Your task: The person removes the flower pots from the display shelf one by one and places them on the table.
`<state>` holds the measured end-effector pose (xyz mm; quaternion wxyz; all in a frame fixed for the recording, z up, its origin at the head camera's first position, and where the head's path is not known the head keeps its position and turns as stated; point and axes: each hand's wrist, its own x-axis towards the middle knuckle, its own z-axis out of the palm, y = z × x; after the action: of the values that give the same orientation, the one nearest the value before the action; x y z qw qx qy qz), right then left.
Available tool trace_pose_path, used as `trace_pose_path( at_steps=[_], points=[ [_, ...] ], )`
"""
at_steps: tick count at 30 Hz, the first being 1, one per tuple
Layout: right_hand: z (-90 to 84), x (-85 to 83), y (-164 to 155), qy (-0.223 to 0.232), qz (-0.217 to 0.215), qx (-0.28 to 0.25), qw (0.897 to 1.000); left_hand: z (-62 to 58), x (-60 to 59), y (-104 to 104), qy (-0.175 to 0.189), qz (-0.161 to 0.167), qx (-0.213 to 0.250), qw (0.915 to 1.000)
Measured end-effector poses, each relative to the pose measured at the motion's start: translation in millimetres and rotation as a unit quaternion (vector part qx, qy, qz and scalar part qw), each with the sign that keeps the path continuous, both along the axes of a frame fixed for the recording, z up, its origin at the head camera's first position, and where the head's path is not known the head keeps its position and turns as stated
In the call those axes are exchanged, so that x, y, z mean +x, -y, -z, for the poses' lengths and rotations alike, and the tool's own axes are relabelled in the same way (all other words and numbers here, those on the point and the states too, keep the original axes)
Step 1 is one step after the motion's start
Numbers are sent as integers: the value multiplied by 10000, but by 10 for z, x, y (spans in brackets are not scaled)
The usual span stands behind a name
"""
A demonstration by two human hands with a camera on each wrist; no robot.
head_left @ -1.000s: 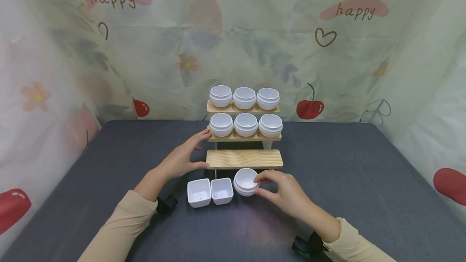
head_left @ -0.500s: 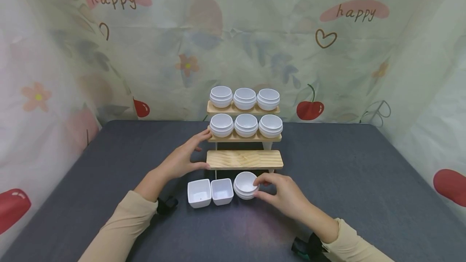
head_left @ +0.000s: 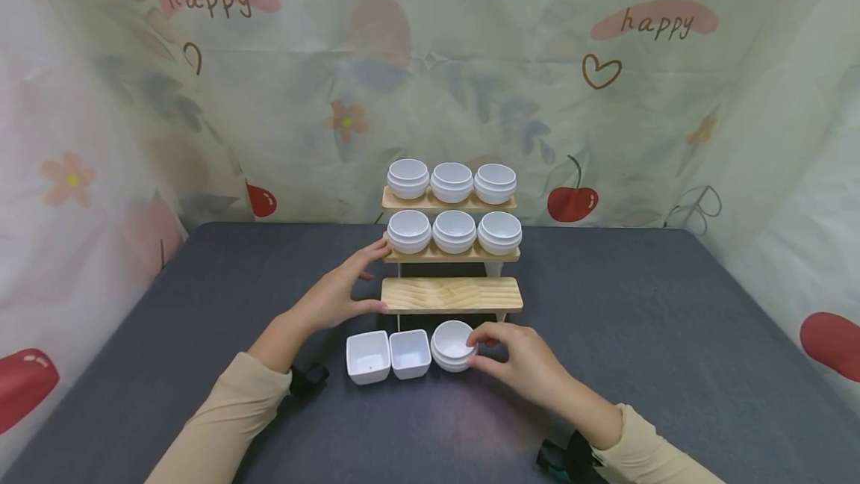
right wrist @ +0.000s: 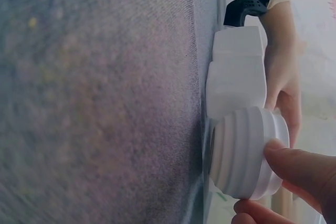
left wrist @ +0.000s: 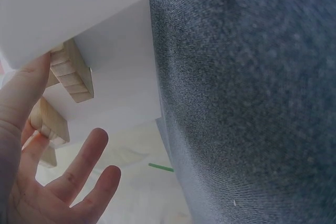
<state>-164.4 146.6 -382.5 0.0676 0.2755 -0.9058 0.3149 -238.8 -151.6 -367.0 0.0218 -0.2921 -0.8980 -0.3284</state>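
The right hand (head_left: 520, 357) pinches a round white bowl (head_left: 452, 347) between thumb and fingers at its right side; the bowl stands upright on or just over the dark cloth-covered table (head_left: 638, 320), and whether it touches the cloth cannot be told. Ridged bands circle its side. Just to its left, two square white bowls (head_left: 368, 359) sit side by side, in front of a tiered wooden stand. The left hand (head_left: 336, 297) is spread wide at the left end of this stand: its thumb touches the bare lowest shelf (head_left: 452, 295), other fingers reach the end of the middle shelf (head_left: 430, 257), and in the left wrist view two fingers (left wrist: 79, 171) extend free of the wood. Three round bowls (head_left: 454, 231) stand in a row on the middle shelf, and three more (head_left: 452, 183) on the top shelf (head_left: 440, 205). White panels (left wrist: 123, 66) support the shelves. Behind the table hangs a pale curtain (head_left: 430, 95) printed with cherries, flowers, hearts and the word "happy".
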Motion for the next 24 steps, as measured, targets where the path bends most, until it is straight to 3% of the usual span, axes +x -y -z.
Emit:
trace_pose_path(
  at_steps=[24],
  points=[
    [47,-7,14,-52,-82,113,9999,5,-1,5,33,-14,-11,10000]
  ],
)
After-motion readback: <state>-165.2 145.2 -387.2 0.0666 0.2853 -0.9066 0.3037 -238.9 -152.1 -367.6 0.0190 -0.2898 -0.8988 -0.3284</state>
